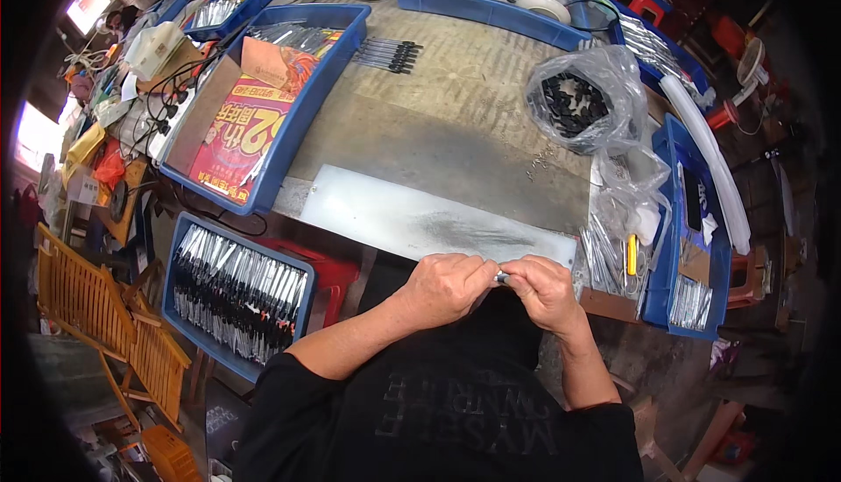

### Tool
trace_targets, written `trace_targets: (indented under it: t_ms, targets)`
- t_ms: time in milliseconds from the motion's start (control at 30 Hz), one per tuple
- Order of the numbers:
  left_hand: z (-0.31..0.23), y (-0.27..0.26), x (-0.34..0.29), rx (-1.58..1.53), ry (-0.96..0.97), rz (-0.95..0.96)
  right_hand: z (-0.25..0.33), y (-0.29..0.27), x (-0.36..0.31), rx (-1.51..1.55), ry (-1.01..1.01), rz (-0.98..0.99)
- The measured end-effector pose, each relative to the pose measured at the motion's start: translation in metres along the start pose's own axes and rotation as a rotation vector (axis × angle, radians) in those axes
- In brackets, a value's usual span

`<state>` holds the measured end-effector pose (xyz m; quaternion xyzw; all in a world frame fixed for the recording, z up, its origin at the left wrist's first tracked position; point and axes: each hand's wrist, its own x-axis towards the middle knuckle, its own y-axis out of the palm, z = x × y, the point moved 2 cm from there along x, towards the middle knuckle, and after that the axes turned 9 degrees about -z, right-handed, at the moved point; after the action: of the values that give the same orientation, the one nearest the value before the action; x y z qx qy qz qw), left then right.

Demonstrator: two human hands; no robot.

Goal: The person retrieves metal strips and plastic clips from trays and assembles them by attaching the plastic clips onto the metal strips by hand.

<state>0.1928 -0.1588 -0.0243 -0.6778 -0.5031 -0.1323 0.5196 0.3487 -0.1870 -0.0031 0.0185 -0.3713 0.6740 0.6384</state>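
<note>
Close to my body, at the near edge of the table, my left hand point(448, 288) and my right hand point(545, 292) meet with curled fingers. Between their fingertips shows a short grey and dark piece of a slim pen point(502, 278); the fingers hide most of it. Just beyond my hands lies a long white board point(377, 208) with dark smudges. A clear plastic bag point(604, 70) of small black parts, which look like pen caps, stands farther right. Several pens with black ends point(385, 55) lie in a row on the far left part of the table.
A blue bin of finished-looking pens point(236, 294) sits low at left. Above it is a blue tray point(307, 132) with a red printed box. Thin silvery rods point(599, 254) and a yellow cutter point(632, 254) lie at right, beside another blue tray point(657, 307). Another blue tray point(482, 7) stands at the back.
</note>
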Motion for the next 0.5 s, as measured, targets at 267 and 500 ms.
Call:
trace_targets:
  t_ms: [267, 500]
  targets:
    - [0.0041, -0.0026, -0.0030, -0.038, -0.047, 0.036, 0.0052, -0.0011, -0.0019, -0.032, 0.154, 0.060]
    - [-0.0006, -0.0044, -0.0043, -0.056, -0.002, 0.023, 0.0039, 0.0007, -0.0049, -0.087, -0.005, 0.062]
